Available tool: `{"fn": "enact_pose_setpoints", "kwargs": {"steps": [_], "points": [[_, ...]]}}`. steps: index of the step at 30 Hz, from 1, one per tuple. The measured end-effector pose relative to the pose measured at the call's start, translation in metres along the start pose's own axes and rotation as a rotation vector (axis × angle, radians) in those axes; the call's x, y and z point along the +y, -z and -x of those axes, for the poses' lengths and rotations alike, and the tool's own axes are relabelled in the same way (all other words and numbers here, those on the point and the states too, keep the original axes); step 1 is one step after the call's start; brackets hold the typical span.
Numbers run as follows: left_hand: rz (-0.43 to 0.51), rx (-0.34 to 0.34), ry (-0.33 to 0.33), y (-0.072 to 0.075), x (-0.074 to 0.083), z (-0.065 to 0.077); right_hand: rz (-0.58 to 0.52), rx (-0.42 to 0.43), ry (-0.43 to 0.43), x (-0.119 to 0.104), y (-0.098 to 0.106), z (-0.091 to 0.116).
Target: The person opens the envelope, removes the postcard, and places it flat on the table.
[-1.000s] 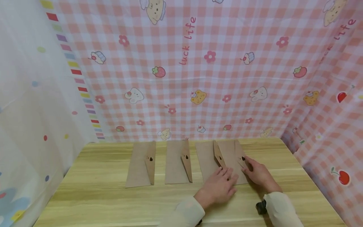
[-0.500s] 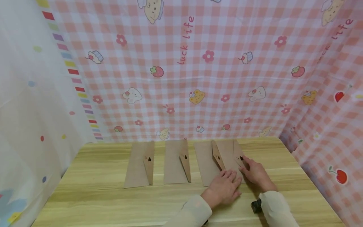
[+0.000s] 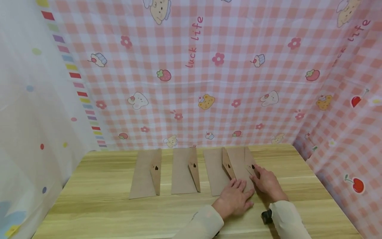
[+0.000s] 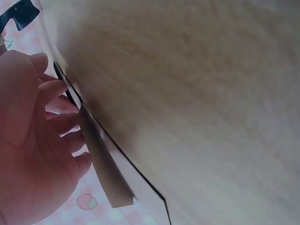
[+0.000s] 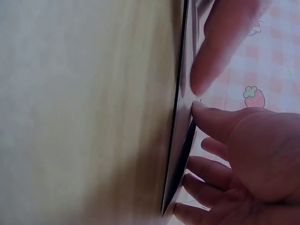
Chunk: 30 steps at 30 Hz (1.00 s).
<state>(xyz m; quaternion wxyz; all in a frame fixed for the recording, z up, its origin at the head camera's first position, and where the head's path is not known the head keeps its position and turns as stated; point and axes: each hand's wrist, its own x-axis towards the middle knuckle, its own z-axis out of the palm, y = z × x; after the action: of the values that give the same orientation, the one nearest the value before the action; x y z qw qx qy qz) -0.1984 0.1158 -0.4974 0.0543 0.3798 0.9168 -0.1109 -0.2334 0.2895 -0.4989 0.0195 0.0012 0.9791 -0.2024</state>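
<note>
Several brown paper envelopes lie in a row on the wooden table in the head view, each with a flap along its right side and a small dark heart mark. My left hand (image 3: 234,198) rests with straight fingers on the near end of the rightmost envelope (image 3: 237,159), beside its neighbour (image 3: 215,172). My right hand (image 3: 268,184) touches the rightmost envelope's flap near the heart mark. In the right wrist view, its thumb and fingertips press the upper face of the envelope (image 5: 176,154). A raised flap (image 4: 105,164) stands by my left fingertips in the left wrist view.
Two more envelopes, one at the far left (image 3: 141,172) and one beside it (image 3: 182,171), lie apart from the others. Pink checked cloth (image 3: 179,89) hangs behind the table (image 3: 125,215). A black wrist device (image 3: 267,216) sits under my right sleeve.
My left hand has slid a little to the right, from the neighbouring envelope towards the rightmost one. The right hand stays at the flap, and the whole view has shifted slightly.
</note>
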Motion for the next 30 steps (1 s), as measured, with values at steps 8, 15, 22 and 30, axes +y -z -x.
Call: {"fn": "enact_pose_setpoints", "kwargs": {"steps": [8, 15, 22, 30], "points": [[-0.009, -0.031, 0.008, -0.0003, 0.0015, -0.0011, 0.018, 0.016, -0.004, 0.0012, -0.0016, 0.0006], [-0.009, -0.035, 0.008, -0.0001, 0.002, -0.0004, 0.03, 0.011, -0.03, 0.0005, -0.0005, -0.0006], [0.007, -0.055, 0.011, -0.0015, 0.0017, -0.0013, 0.027, 0.016, -0.034, 0.0001, -0.0009, -0.0013], [0.025, -0.063, 0.014, 0.0002, 0.0017, -0.0011, 0.008, 0.031, -0.011, 0.001, -0.0002, -0.0005]]}}
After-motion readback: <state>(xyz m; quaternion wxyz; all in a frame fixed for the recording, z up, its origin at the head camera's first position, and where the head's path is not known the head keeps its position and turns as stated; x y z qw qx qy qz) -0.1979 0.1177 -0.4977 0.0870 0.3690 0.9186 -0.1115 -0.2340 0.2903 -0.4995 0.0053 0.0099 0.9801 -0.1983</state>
